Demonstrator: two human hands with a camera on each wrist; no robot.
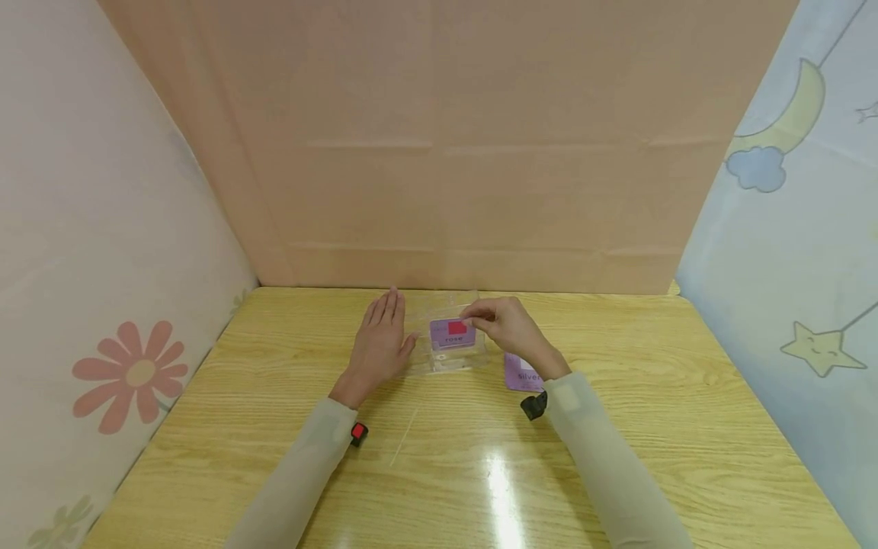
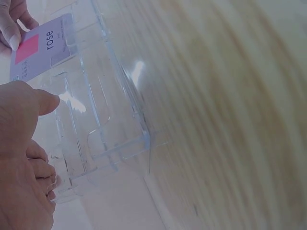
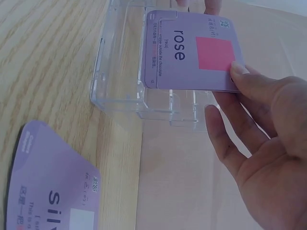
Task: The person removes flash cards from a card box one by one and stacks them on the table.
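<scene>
A purple card printed "rose" with a pink-red square stands in a clear plastic tiered stand. My right hand pinches the card's upper right corner between thumb and fingers. In the right wrist view, the card's lower edge is inside one of the stand's slots. My left hand lies with its fingers straight along the stand's left side. Its thumb touches the stand in the left wrist view. On the table below my right wrist lies a purple "silver" card, partly hidden by that arm in the head view.
The wood-grain table ends at a tan back panel just behind the stand. Patterned fabric walls rise at the left and right. Both wrists wear small dark devices.
</scene>
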